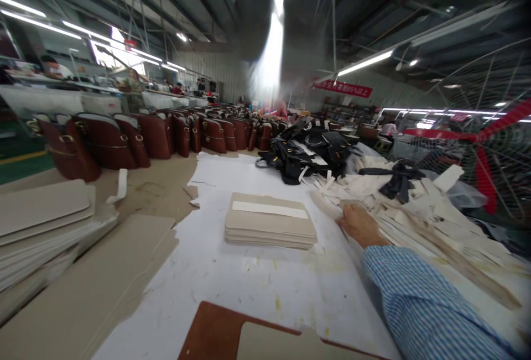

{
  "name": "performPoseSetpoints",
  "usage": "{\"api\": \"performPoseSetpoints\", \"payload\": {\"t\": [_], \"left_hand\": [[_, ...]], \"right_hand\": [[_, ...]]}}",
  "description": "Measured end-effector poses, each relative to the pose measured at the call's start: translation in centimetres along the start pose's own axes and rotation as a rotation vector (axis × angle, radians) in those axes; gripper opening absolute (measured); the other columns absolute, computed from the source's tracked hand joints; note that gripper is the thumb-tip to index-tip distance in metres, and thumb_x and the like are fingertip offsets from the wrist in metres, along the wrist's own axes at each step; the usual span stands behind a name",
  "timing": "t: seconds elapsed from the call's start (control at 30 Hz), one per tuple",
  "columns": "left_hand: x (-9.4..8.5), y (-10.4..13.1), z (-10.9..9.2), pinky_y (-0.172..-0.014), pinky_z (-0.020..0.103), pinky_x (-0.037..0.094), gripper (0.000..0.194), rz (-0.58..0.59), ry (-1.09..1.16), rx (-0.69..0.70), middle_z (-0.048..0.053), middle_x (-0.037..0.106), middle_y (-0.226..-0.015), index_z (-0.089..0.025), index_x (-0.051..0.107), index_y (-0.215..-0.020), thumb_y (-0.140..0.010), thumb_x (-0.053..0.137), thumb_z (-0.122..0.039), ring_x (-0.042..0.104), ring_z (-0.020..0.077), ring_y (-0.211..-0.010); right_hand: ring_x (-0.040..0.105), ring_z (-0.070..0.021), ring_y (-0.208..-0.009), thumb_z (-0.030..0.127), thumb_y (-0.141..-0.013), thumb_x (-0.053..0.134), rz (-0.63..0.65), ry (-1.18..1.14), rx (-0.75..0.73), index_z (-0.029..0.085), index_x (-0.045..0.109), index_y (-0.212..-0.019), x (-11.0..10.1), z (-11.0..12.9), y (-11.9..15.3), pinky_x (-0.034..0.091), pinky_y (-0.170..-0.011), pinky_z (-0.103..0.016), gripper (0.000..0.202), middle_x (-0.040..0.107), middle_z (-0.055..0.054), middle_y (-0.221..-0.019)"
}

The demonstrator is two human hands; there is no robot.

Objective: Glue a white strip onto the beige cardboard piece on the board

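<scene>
My right hand (360, 226), in a blue checked sleeve, reaches to the near edge of a heap of off-white strips (431, 210) on the right. Its fingers are curled down against that edge, and what they pinch is hidden. Left of it, a neat stack of beige boards (269, 226) lies on white paper (215, 260), with one white strip (269, 209) on top. Closest to me is a brown leather piece (211, 329) with a beige board (274, 343) lying on it, both cut off by the lower border. My left hand is out of view.
Brown bags (153, 134) stand in rows along the back left. Black bags (307, 150) are piled at the back middle. More beige boards (41, 205) are stacked at the left. A fan with red blades (483, 177) stands at the right.
</scene>
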State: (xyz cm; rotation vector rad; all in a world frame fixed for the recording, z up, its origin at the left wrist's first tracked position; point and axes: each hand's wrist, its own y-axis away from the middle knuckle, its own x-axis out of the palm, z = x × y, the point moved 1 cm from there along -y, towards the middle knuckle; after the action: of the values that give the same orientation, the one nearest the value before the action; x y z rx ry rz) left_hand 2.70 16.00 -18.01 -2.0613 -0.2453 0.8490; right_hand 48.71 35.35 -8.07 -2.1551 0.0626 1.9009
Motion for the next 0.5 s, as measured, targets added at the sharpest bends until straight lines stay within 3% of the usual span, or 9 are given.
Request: {"api": "performPoseSetpoints", "payload": {"t": [0.13,0.27,0.4,0.5], "left_hand": [[1.4,-0.9,-0.7,-0.056,0.032,0.06,0.037,-0.024,-0.012,-0.051,-0.002,0.075,-0.074,-0.043,0.085,-0.092,-0.099,0.048,-0.045,0.08,0.0277,-0.085],[1.5,-1.0,-1.4,-0.055,0.029,0.058,0.04,0.007,-0.019,-0.082,-0.002,0.073,-0.072,-0.04,0.084,-0.086,-0.099,0.047,-0.045,0.08,0.026,-0.082],[0.4,-1.5,-1.6,-0.058,0.031,0.059,0.04,0.063,-0.026,-0.079,-0.003,0.072,-0.071,-0.043,0.085,-0.089,-0.101,0.047,-0.042,0.08,0.0267,-0.085],[-1.5,-1.3,-2.7,-0.063,0.031,0.062,0.031,0.111,-0.022,-0.061,-0.003,0.076,-0.077,-0.048,0.084,-0.097,-0.099,0.053,-0.043,0.08,0.0259,-0.086]], "right_hand": [[0.066,-0.0274,-0.114,0.038,-0.105,0.072,0.038,0.038,-0.008,0.017,0.068,-0.125,0.2,-0.3,-0.9,0.058,-0.098,-0.05,0.03,0.066,-0.01,-0.129],[0.067,-0.0263,-0.112,0.039,-0.106,0.07,0.052,0.005,0.014,0.018,0.069,-0.125,-0.1,-0.6,-0.8,0.059,-0.097,-0.048,0.029,0.067,-0.01,-0.128],[0.068,-0.0254,-0.11,0.039,-0.106,0.07,0.032,-0.103,0.043,0.018,0.069,-0.125,-1.1,-1.0,0.4,0.059,-0.096,-0.048,0.028,0.067,-0.01,-0.128],[0.067,-0.0256,-0.111,0.038,-0.106,0.07,-0.029,-0.219,0.056,0.018,0.07,-0.122,-2.6,-1.5,1.8,0.058,-0.098,-0.048,0.025,0.068,-0.009,-0.128]]}}
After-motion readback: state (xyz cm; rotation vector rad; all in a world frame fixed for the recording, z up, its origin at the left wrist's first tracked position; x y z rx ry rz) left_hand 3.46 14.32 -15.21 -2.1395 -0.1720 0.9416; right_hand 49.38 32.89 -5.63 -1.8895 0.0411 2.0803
